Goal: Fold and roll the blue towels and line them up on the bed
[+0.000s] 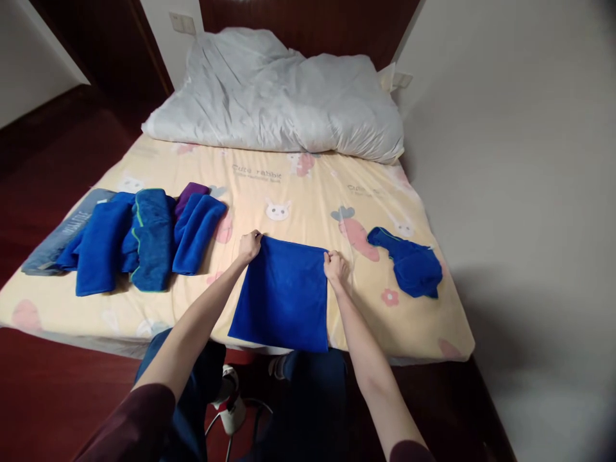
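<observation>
A blue towel (283,295) lies spread out at the near edge of the bed, its lower edge reaching the mattress rim. My left hand (251,246) pinches its far left corner. At the far right corner, my right hand (335,265) grips the cloth with closed fingers. To the right lies a crumpled blue cloth (414,263) with green edging, apart from my right hand. Folded blue towels (103,247) sit in a group on the left, among them a darker one with a green edge (153,240) and a purple one (190,196).
The bed (298,192) has a yellow sheet with rabbit and carrot prints. A grey-white quilt (289,96) is heaped at the headboard. A grey-blue folded cloth (67,234) lies at the far left. The wall (524,212) runs along the right. Below is a white object (232,410) near my legs.
</observation>
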`<action>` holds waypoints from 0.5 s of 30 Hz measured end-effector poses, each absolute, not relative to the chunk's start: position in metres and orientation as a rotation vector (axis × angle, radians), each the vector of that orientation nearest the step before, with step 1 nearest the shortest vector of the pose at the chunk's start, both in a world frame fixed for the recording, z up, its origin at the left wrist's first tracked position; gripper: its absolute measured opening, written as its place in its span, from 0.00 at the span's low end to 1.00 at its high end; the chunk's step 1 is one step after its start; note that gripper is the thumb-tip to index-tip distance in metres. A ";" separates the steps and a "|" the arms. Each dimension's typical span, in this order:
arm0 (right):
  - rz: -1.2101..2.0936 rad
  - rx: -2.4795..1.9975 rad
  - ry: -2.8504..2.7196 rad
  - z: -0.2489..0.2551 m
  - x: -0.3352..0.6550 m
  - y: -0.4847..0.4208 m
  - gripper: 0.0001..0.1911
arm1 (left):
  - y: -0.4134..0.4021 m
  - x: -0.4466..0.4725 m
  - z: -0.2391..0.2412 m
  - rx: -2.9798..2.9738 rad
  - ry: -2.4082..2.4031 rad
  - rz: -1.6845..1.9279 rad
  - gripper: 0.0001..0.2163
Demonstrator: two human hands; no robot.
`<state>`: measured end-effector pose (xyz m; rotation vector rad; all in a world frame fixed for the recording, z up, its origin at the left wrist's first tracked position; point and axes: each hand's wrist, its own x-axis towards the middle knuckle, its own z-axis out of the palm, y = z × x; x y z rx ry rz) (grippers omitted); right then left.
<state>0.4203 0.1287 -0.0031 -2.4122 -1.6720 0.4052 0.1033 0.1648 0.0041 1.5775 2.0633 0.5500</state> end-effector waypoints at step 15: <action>0.317 -2.238 -1.752 -0.004 0.433 0.148 0.15 | 0.164 0.110 0.001 1.723 2.130 0.496 0.16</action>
